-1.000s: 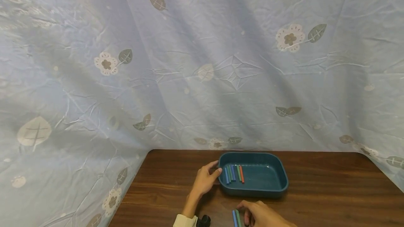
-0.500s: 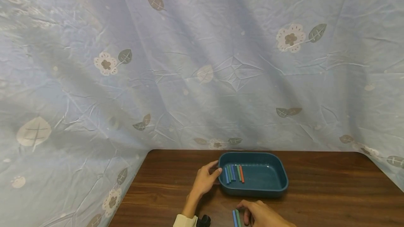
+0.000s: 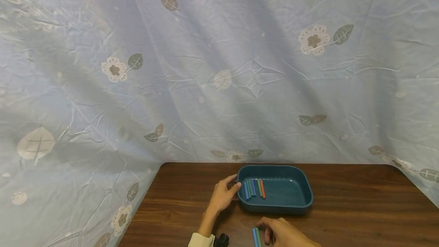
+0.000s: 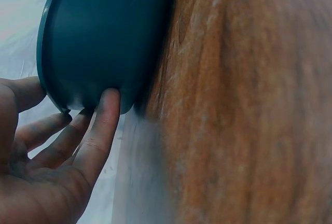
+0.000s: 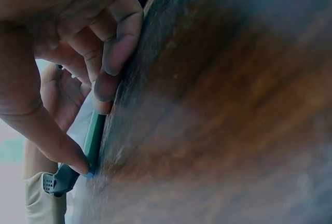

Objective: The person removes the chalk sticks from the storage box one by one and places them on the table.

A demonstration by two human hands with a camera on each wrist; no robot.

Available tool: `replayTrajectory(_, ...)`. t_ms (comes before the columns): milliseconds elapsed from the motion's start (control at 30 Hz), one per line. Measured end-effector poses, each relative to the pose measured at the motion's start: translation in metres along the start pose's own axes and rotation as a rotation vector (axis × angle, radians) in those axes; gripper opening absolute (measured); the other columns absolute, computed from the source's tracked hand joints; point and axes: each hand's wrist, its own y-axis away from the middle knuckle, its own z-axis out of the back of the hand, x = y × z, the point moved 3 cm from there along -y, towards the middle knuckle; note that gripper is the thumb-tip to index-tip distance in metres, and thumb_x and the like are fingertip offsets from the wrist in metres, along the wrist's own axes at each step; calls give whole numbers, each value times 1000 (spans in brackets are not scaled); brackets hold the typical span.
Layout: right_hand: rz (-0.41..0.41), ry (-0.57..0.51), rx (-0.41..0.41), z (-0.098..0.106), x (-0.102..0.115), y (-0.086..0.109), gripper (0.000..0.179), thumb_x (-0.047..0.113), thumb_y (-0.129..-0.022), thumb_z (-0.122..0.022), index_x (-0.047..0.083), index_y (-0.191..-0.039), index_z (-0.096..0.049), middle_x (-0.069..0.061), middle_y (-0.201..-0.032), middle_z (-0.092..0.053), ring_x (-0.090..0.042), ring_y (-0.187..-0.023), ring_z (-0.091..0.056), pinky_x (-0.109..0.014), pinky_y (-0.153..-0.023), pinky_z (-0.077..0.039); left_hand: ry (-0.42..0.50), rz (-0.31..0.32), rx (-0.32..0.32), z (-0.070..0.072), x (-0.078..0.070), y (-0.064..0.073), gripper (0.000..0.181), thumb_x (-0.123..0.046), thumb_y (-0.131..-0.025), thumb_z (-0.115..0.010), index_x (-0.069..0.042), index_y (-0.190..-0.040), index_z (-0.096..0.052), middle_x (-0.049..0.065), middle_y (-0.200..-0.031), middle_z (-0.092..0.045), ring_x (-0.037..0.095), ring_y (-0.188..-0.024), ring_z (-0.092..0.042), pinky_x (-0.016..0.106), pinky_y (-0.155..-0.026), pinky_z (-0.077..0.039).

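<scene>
In the head view, my left hand (image 3: 222, 196) touches the left end of a dark teal tray (image 3: 305, 186). Its fingers (image 4: 101, 130) extend against the outer wall, and the thumb lies at the rim. Near the front edge of the view, my right hand (image 3: 284, 233) has curled fingers and pinches a green chalk stick (image 3: 258, 235). A blue chalk stick (image 3: 255, 236) lies right beside it, to the left. In the right wrist view, my thumb (image 5: 72, 156) is at the near end of the pair, where a bit of blue shows, with fingertips at the other end.
Inside the tray, several chalk sticks lie in a row at the left, including a blue stick (image 3: 246, 191) and a red stick (image 3: 262, 189). The tray stands on a brown wooden table (image 3: 360, 197). Behind it hangs a patterned curtain (image 3: 205, 106). My left wrist wears a black device (image 3: 222, 240).
The right hand and the two chalk sticks shift very slightly toward the tray. The left hand and tray stay in place.
</scene>
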Motion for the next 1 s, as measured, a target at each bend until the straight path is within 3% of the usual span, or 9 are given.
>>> replayTrajectory(167,4,30,-3,5,27,8,57,28,-83,-93,5,-129,-67,15,-85,-65,2,-70,-57,-20,-61,-51,-7,6,-4,0,0,0,49,-19,-105,-70,2,-148,-60,26,-134,-71,37,-108,-77,33,-75,-69)
replayTrajectory(467,-17,-33,-22,10,42,16,57,20,-82,-94,5,-131,-68,8,-86,-66,-1,-71,-58,-20,-62,-51,55,16,2,-2,1,-1,48,-15,-106,-69,3,-149,-59,28,-132,-70,43,-106,-76,42,-74,-70)
replayTrajectory(833,127,12,-55,26,58,19,62,20,-87,-91,1,-138,-62,10,-89,-69,4,-72,-60,-18,-62,-55,62,10,7,-3,2,-1,48,-16,-106,-69,3,-149,-59,29,-133,-69,43,-106,-77,44,-76,-70)
replayTrajectory(1000,135,16,-61,31,65,19,65,25,-88,-90,1,-140,-61,9,-90,-69,2,-73,-61,-19,-62,-55,67,14,2,-2,1,-1,47,-16,-106,-69,3,-148,-60,28,-132,-70,42,-105,-77,44,-76,-70)
